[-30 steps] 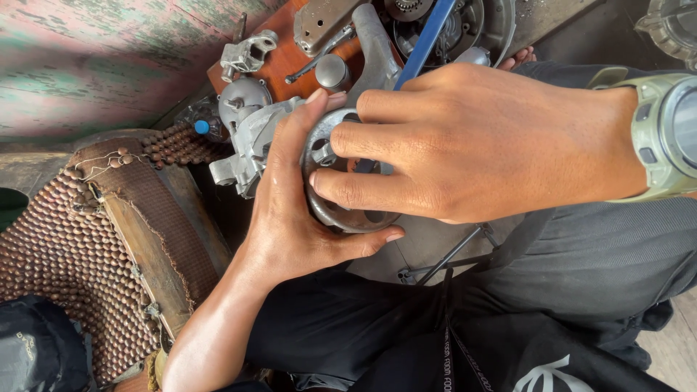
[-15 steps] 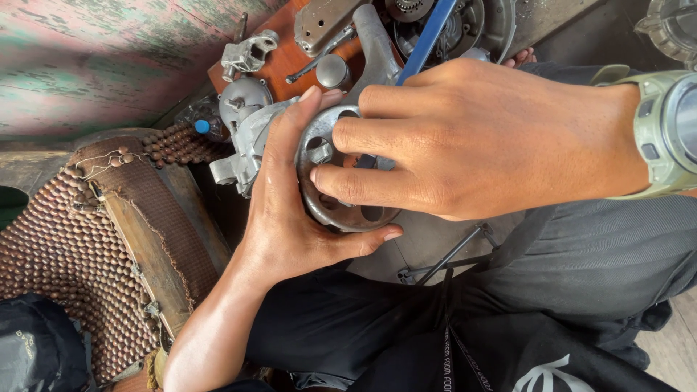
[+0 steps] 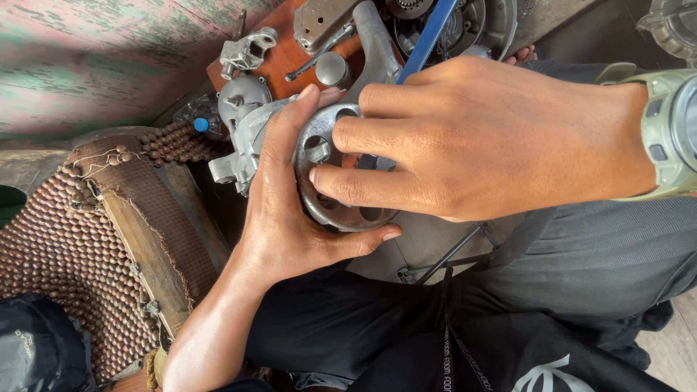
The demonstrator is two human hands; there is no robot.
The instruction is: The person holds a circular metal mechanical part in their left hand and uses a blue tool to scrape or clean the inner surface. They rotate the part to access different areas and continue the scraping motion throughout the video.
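Weathered green and pink boards fill the frame toward ten o'clock, above a brown beaded seat mat (image 3: 51, 290). At centre, the left hand (image 3: 290, 218) cups a round perforated metal disc (image 3: 327, 181), fingers curled around its rim. The right hand (image 3: 479, 138), reaching in from three o'clock, pinches the disc's face with thumb and fingers. Grey metal engine parts (image 3: 243, 94) lie at twelve o'clock.

Right hand (image 3: 501, 138) hides most of round metal part (image 3: 319, 189); wristwatch (image 3: 671, 134) cut off by edge.
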